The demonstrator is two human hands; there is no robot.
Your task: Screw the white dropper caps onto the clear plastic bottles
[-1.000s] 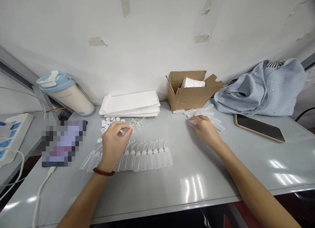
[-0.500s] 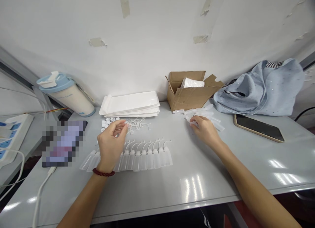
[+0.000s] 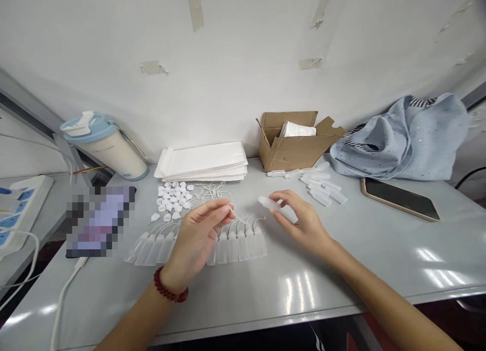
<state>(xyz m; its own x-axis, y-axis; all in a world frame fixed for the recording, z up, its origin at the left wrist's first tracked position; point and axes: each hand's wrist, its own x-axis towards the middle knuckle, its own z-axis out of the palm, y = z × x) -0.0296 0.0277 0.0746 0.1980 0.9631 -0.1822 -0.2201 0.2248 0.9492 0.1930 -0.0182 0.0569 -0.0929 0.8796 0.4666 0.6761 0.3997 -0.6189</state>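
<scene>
My left hand [image 3: 203, 232] pinches a thin white plastic strap [image 3: 233, 211] between thumb and fingertips, above a row of small clear bottles [image 3: 237, 246]. The bottles in that row lie side by side, with thin curved white straps at their necks. My right hand [image 3: 304, 222] holds one small translucent bottle [image 3: 269, 203] by thumb and fingers, its neck toward my left hand. Behind my left hand lie loose white straps [image 3: 214, 190] in a tangle and a group of small white caps [image 3: 172, 195]. More loose bottles [image 3: 322, 190] lie behind my right hand.
A stack of white envelopes [image 3: 203, 160] and an open cardboard box [image 3: 292, 154] stand by the wall. To the right are a blue cloth bag [image 3: 402, 138] and a phone [image 3: 400, 198]. A tumbler [image 3: 108, 146], a blurred device [image 3: 102, 222] and a power strip [image 3: 25, 209] are left.
My right hand has come left from the loose bottles with one bottle in its fingers. My left hand has moved right and nearer from the straps, which uncovers the white caps.
</scene>
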